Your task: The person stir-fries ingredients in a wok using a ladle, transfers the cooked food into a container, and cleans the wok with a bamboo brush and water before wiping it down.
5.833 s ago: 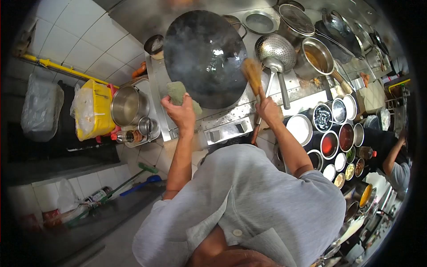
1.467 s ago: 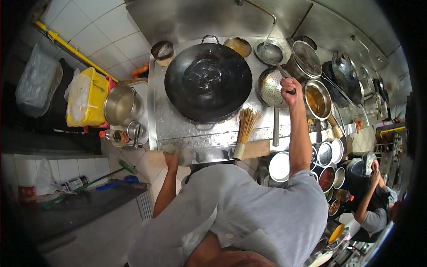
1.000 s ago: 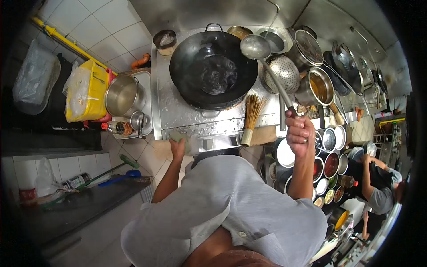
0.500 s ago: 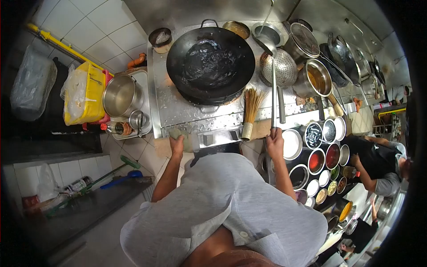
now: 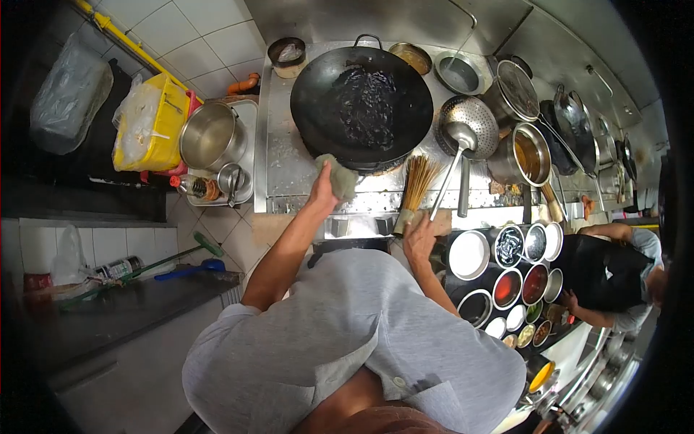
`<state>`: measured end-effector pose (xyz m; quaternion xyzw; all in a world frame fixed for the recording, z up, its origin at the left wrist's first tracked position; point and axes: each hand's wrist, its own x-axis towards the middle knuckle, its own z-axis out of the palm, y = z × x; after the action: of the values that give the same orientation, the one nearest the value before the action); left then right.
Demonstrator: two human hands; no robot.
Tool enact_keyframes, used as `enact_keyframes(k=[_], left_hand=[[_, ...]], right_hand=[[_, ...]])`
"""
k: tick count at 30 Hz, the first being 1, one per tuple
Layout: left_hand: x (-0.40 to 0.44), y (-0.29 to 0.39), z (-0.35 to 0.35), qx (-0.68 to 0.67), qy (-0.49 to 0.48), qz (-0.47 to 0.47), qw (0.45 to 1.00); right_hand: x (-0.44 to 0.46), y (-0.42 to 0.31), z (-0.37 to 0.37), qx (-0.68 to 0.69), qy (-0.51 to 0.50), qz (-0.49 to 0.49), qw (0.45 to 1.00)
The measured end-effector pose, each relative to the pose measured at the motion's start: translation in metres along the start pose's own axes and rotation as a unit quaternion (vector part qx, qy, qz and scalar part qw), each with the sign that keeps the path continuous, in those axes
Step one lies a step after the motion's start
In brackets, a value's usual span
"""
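Observation:
My left hand (image 5: pixel 323 192) is closed on a grey-green cloth (image 5: pixel 338 178) at the near left rim of the black wok (image 5: pixel 361 108). Dark, glistening liquid lies inside the wok. My right hand (image 5: pixel 418 242) is by the lower end of a straw brush (image 5: pixel 417 184), its fingers apart and nothing clearly gripped. Just above those fingers is the handle end of a metal ladle (image 5: pixel 460 137), whose bowl rests on a perforated strainer (image 5: pixel 481 119). The brush lies on the stove's front ledge, bristles toward the wok.
Pots of sauces and ingredients (image 5: pixel 468 254) stand at the right, and a steel pot of brown liquid (image 5: pixel 531 155) is beside the strainer. At the left are a yellow container (image 5: pixel 163 126) and a steel pot (image 5: pixel 210 135). Another person in a dark apron (image 5: pixel 603 271) stands far right.
The ladle, earlier raised in my right hand, now lies on the strainer, and that hand has moved left to the brush. My left hand has brought the cloth up to the wok rim.

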<state>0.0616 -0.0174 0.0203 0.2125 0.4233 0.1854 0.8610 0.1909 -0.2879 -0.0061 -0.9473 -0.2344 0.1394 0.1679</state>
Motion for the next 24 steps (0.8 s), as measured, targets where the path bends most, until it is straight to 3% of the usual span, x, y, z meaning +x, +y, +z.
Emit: enact_keyframes(k=[2,4,6,7,8,9,11,12,13,15,16,18,19,21,23,24], left_hand=[[0.007,-0.003,0.023,-0.021,-0.011,-0.024,0.999],[0.011,-0.004,0.049,-0.001,0.087,-0.048,0.995],[0.03,-0.011,0.049,-0.007,0.09,-0.044,0.995],[0.034,-0.012,0.049,-0.021,0.078,-0.047,0.996],[0.038,-0.013,0.049,-0.037,0.066,-0.05,0.996],[0.042,-0.014,0.051,-0.046,0.069,-0.046,0.995],[0.045,-0.02,0.05,-0.023,0.1,-0.032,0.994],[0.048,-0.021,0.048,-0.01,0.114,-0.025,0.993],[0.055,-0.024,0.043,-0.013,0.105,-0.026,0.994],[0.044,-0.02,0.049,0.0,0.118,-0.03,0.993],[0.04,-0.018,0.053,0.018,0.128,-0.035,0.991],[0.058,-0.032,0.039,0.002,0.102,-0.016,0.995],[0.064,-0.036,0.035,-0.015,0.076,0.002,0.997],[0.054,-0.027,0.043,-0.008,0.078,-0.002,0.997],[0.051,-0.024,0.046,0.001,0.082,-0.009,0.997],[0.051,-0.026,0.047,0.012,0.104,0.002,0.995]], right_hand=[[0.003,-0.023,0.007,-0.02,-0.054,0.007,0.998],[0.009,-0.03,0.004,-0.044,-0.105,0.012,0.993],[0.018,-0.034,0.0,0.06,-0.134,0.056,0.988],[0.037,0.028,0.068,0.21,0.011,-0.081,0.974],[0.035,0.029,0.059,0.207,0.007,-0.087,0.974],[0.034,0.026,0.038,0.3,0.001,-0.033,0.953],[0.019,-0.016,-0.045,0.376,-0.005,0.019,0.926],[0.017,-0.042,-0.081,0.366,0.0,0.012,0.931],[0.03,-0.035,-0.08,0.341,0.066,-0.089,0.934],[0.051,-0.075,-0.145,0.298,-0.022,-0.141,0.944],[0.071,-0.085,-0.161,0.177,0.012,-0.249,0.952],[0.111,-0.116,-0.186,0.094,-0.048,-0.312,0.944],[0.116,-0.156,-0.211,0.013,-0.13,-0.274,0.953],[0.157,-0.189,-0.185,-0.098,-0.146,-0.358,0.917],[0.22,-0.207,-0.107,-0.191,-0.167,-0.411,0.875],[0.233,-0.232,-0.091,-0.183,-0.159,-0.366,0.898]])
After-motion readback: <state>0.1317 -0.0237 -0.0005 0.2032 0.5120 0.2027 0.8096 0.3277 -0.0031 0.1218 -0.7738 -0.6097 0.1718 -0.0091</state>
